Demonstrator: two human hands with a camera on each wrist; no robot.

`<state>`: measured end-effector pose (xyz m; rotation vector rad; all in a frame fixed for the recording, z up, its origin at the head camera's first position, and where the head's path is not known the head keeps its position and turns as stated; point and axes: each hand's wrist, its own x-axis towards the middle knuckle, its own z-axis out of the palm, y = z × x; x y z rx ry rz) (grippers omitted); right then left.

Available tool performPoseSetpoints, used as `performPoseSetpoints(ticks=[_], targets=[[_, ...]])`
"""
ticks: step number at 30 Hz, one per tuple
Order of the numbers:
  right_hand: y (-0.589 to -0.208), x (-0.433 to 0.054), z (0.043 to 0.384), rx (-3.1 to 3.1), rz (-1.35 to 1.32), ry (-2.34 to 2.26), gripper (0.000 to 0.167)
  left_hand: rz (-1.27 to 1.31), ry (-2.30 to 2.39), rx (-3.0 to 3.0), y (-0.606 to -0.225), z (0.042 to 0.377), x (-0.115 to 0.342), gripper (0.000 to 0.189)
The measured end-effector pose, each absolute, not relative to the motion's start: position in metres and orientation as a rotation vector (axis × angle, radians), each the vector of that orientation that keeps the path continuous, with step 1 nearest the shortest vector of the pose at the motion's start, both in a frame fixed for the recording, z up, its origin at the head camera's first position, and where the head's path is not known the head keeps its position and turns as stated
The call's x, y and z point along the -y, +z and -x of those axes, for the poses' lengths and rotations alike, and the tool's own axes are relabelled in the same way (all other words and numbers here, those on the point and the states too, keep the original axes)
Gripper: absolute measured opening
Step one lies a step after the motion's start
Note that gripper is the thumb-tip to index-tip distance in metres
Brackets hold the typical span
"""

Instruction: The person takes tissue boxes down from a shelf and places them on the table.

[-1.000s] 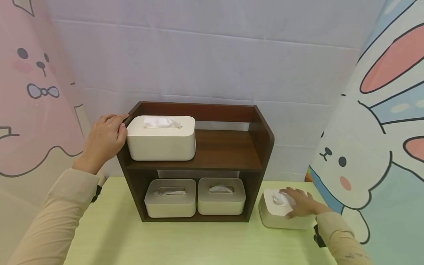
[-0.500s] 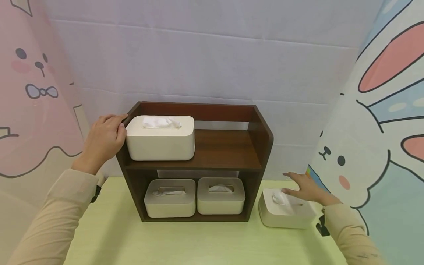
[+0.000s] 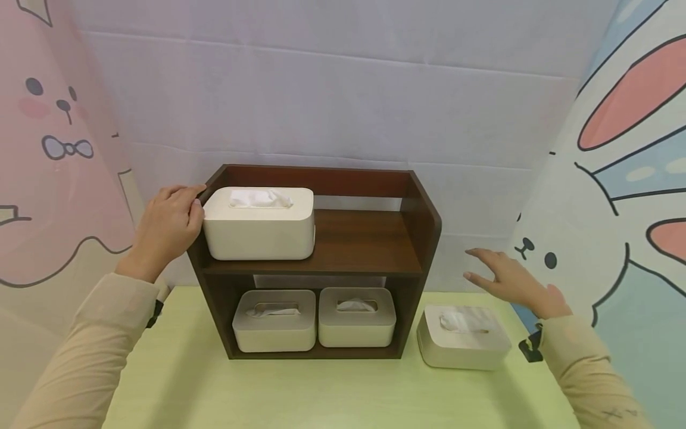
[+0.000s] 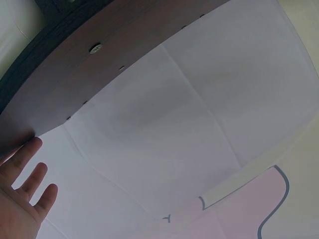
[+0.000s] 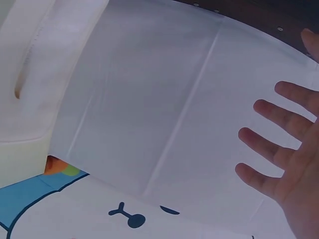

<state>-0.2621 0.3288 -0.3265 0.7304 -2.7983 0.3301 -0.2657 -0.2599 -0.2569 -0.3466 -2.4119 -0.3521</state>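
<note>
At the upper left of a dark brown two-tier wooden shelf (image 3: 370, 238), my left hand (image 3: 167, 229) rests against the side panel's edge. A white tissue box (image 3: 259, 238) stands on the upper tier right beside that thumb. In the left wrist view, several fingers of the left hand (image 4: 22, 184) extend below the panel (image 4: 75, 64). My right hand (image 3: 517, 283) hangs in the air, holding nothing, above and behind another white tissue box (image 3: 463, 351) on the table. Its spread fingers and thumb show in the right wrist view, the hand (image 5: 299, 169) apart from the shelf side (image 5: 259, 12).
Two more tissue boxes, one left (image 3: 276, 333) and one right (image 3: 357, 330), sit side by side on the lower tier. The light green table (image 3: 321, 393) runs beneath the shelf. Behind hangs a pale cloth backdrop (image 3: 343, 101); cartoon-printed panels flank both sides.
My right hand has let go of the tissue box on the right and risen up and to the right. That box stays in place. My left hand has hardly moved.
</note>
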Motion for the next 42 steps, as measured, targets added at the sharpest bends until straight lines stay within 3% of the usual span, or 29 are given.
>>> performPoseSetpoints(ticks=[20, 42], targets=[[-0.246, -0.289, 0.256, 2.632, -0.782, 0.281, 0.052, 0.347, -0.347, 2.423, -0.257, 0.267, 0.26, 0.041], [-0.199, -0.229, 0.255, 2.531, -0.868, 0.101, 0.056, 0.352, -0.349, 2.405, -0.258, 0.268, 0.261, 0.04]])
